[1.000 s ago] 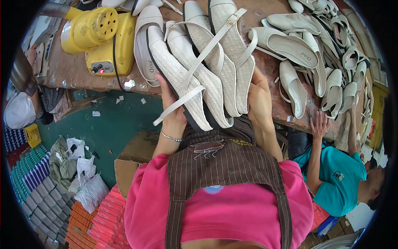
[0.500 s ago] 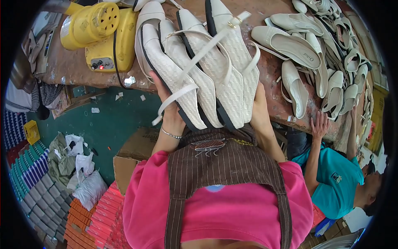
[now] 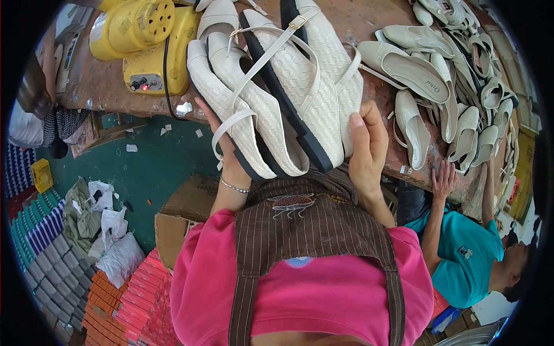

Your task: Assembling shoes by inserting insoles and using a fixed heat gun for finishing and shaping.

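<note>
Several cream shoes point(image 3: 294, 75) with woven-texture uppers, thin straps and black soles are bunched side by side in front of my chest, heel ends toward me. A gold-coloured buckle point(image 3: 297, 22) sits on one strap. My left hand point(image 3: 229, 164) is closed around the left side of the bunch, its fingers mostly hidden behind the shoes. On the right, my right hand point(image 3: 369, 147) has its fingers curled and its thumb against the edge of the rightmost shoe.
A yellow machine point(image 3: 156, 55) with a black cable stands on the worn brown table point(image 3: 369, 11) at the left. More cream shoes point(image 3: 421, 78) are heaped at the right. Nearby, a co-worker in a teal shirt point(image 3: 461, 254) rests a hand on the table edge. Cardboard boxes point(image 3: 179, 213) stand lower left.
The bunch of shoes has tilted and turned, showing more of the black soles. My right hand has come from behind the bunch to its right edge, thumb now visible.
</note>
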`<state>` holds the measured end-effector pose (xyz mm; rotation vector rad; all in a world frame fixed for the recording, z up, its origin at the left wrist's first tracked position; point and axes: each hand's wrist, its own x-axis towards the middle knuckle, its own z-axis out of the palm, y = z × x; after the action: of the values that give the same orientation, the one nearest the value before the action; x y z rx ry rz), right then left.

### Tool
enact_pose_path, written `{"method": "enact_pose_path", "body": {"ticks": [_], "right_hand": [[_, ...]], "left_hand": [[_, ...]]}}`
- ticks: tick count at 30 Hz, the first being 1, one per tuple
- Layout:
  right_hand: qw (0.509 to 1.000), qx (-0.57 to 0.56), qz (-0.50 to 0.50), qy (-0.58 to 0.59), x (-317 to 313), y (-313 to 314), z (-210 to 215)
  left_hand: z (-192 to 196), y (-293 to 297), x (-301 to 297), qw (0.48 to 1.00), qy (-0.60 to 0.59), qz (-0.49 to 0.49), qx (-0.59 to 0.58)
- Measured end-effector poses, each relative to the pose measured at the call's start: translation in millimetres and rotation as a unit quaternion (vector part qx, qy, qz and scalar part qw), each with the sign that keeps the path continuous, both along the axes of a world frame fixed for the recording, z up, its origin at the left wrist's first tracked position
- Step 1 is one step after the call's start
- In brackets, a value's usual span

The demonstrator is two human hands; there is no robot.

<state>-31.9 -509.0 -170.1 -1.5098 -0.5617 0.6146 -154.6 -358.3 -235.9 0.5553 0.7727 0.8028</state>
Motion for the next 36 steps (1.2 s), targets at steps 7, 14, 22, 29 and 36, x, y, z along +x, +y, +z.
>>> {"method": "enact_pose_path", "body": {"ticks": [7,14,22,29,36], "right_hand": [[0.948,-0.019,-0.019,-0.318,4.2,2.3,-7.4],[0.990,0.071,-0.034,0.114,-5.6,-1.9,9.4],[0.985,0.137,0.043,0.100,11.1,5.8,-16.6],[0.990,0.079,0.100,0.061,8.3,17.2,-9.3],[0.984,0.103,0.066,0.126,2.2,26.2,-20.5]], "left_hand": [[-13.6,2.5,2.7,0.983,-0.114,0.025,-0.139],[-19.1,-7.2,6.5,0.993,0.039,0.093,0.057],[23.1,-11.3,-2.2,0.987,0.064,0.074,0.125],[22.9,-1.8,-21.2,0.975,-0.221,0.003,-0.024],[59.7,5.1,-16.8,0.998,0.009,0.064,-0.028]]}}
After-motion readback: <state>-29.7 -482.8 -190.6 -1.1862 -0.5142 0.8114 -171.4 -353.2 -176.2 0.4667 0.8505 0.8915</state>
